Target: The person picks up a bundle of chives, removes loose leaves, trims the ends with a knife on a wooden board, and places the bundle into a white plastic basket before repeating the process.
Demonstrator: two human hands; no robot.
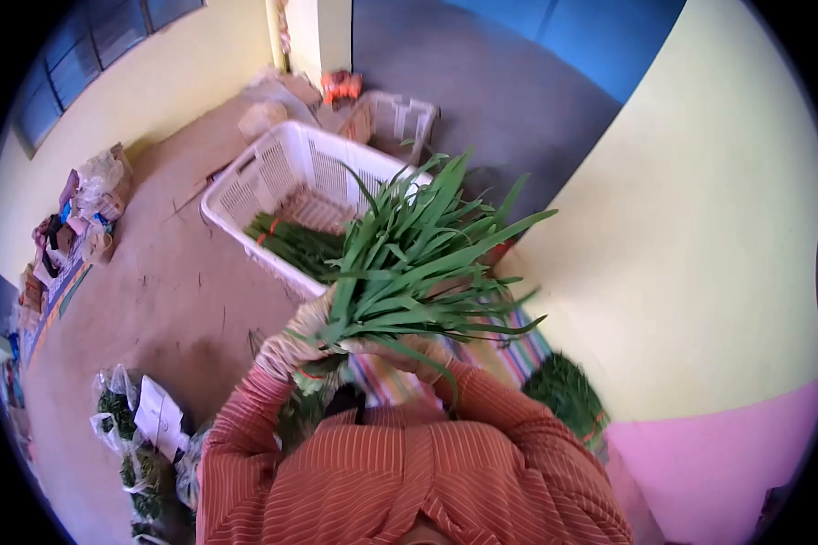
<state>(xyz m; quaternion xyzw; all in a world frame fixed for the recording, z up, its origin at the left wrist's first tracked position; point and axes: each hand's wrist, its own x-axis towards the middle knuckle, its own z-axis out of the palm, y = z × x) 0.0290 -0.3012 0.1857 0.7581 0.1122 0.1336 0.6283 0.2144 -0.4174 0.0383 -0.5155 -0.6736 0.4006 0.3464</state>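
Note:
A thick bunch of long, flat green leaves, like garlic chives (427, 245), fans out in front of my chest, its tips pointing up and to the right. My left hand (302, 334), in a pale thin glove, wraps round the stem end. Below the leaves, my right hand (407, 352), gloved too, grips the bunch from the right; leaves cover part of its fingers. A bit of red band (313, 373) shows by the stem ends under my left hand.
Ahead stands a white plastic crate (232, 202) with red-banded green bunches (291, 243) inside. A smaller crate (418, 113) is behind it. More greens (565, 395) lie by the wall on a striped mat (386, 381). Plastic bags of greens (118, 409) sit at lower left.

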